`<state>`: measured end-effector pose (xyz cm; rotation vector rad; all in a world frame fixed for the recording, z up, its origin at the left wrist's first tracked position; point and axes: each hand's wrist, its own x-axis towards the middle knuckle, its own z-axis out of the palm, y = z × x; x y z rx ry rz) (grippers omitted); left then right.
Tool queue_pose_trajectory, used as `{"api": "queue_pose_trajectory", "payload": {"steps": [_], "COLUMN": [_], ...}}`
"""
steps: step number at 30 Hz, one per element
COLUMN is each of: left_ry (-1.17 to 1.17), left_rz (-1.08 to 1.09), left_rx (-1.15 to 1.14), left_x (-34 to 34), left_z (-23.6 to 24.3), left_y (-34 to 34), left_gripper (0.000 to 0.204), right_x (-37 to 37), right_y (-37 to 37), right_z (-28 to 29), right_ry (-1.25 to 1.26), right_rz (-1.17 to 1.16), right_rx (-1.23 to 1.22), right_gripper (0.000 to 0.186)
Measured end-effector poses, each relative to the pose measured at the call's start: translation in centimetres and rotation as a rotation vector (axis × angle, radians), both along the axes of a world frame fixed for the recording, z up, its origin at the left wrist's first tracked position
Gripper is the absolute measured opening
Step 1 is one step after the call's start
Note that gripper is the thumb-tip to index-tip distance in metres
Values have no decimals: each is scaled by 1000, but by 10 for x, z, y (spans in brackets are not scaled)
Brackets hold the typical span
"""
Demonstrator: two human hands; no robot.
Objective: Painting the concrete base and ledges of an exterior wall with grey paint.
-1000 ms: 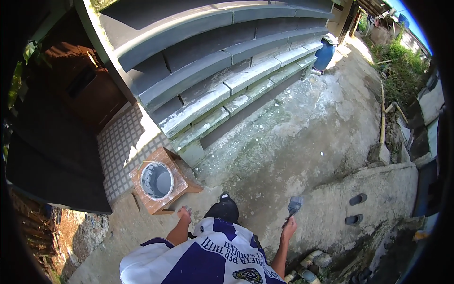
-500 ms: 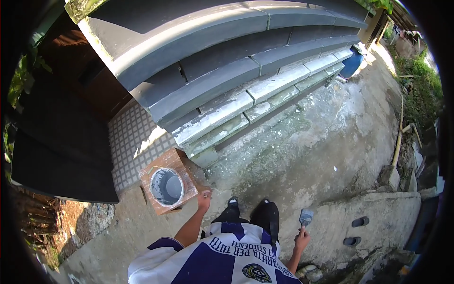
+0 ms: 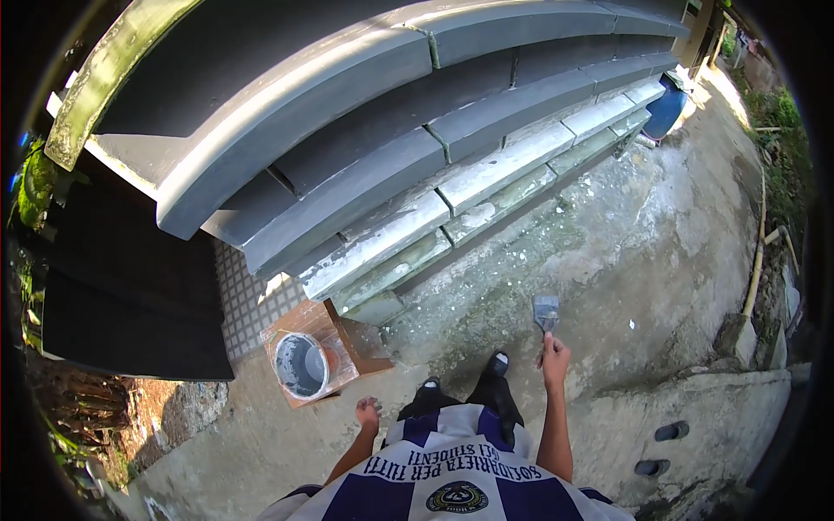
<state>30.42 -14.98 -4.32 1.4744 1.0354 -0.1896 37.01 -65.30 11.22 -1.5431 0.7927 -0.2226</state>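
Observation:
My right hand [image 3: 554, 352] grips a flat paint brush [image 3: 546, 312] with grey-stained bristles, held out over the concrete ground in front of the grey stepped wall [image 3: 417, 148]. My left hand [image 3: 368, 412] hangs loose and holds nothing, its fingers curled, close to a bucket of grey paint [image 3: 301, 366] that stands on a reddish tiled block [image 3: 347, 343]. My dark shoes [image 3: 497, 363] stand between the two hands.
A blue barrel [image 3: 667, 108] stands at the far end of the wall. A grid-tiled patch [image 3: 243, 300] lies beside the bucket. Long sticks [image 3: 757, 260] and a concrete ledge with sandals [image 3: 671, 431] are to the right. Plants [image 3: 35, 187] grow at the left.
I have moved closer to the wall. My right hand has lifted the brush up and forward. My left hand has dropped from near the bucket to my side.

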Motion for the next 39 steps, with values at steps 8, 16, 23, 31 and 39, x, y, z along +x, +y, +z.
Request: {"api": "queue_pose_trajectory", "payload": {"steps": [8,16,23,31,39], "left_ry": [-371,-162,-200,-199,-235], "left_rz": [-852,-1304,-1514,-1458,-1505], "left_rx": [443,254,183,113,125], "left_x": [60,92,65,71,102], "left_z": [-21,-72,-99,-125,-119], "left_y": [-68,-107,-92,-41,-53], "left_gripper": [35,58,64,59,56], "right_x": [134,279,406,365,434], "right_y": [2,61,134,217,185], "right_z": [-29,-19,-54,-56,-43], "right_ry": [-212,-375,-624,-690,-774], "right_rz": [152,270,11,241,-239], "right_rx": [-206,-68,-91,-97,-231], "right_gripper": [35,37,38,41,41]}}
